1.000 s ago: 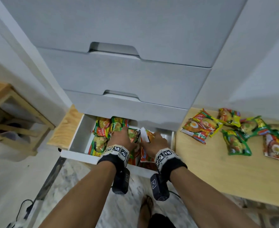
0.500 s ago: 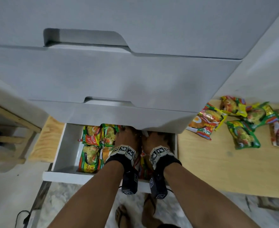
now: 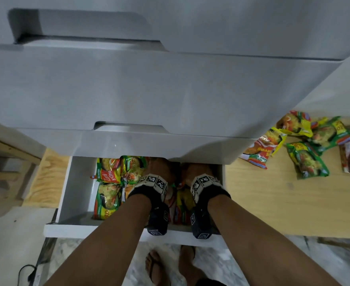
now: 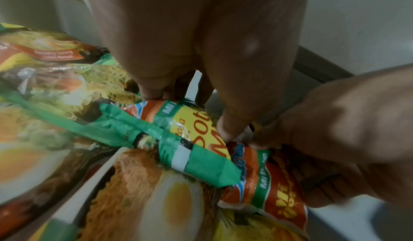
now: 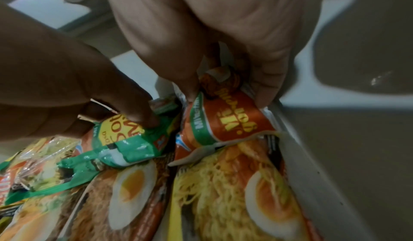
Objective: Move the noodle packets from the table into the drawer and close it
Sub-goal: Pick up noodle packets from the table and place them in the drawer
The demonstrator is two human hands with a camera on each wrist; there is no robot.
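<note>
The white bottom drawer [image 3: 75, 203] stands pulled out, with several noodle packets [image 3: 108, 178] lying in its left half. Both hands reach deep inside, partly under the drawer front above. My left hand [image 3: 159, 168] pinches the top of a green packet [image 4: 201, 165] between thumb and fingers [image 4: 154, 87]. Beside it, my right hand [image 3: 196, 170] grips the upper edge of an orange packet [image 5: 234, 117] against the drawer's right wall. Both packets stand tilted on packets printed with eggs. Several more packets [image 3: 306, 164] lie on the wooden table [image 3: 283, 203] at the right.
Two closed grey drawers [image 3: 170, 89] overhang the open one. A wooden frame [image 3: 5, 145] stands at the left. My sandalled feet [image 3: 155, 267] are on the marble floor below the drawer front, and a black cable [image 3: 25, 273] lies at the lower left.
Both hands have pushed further back into the drawer with their packets, and now sit partly under the drawer above. The head view has come closer and tilted down.
</note>
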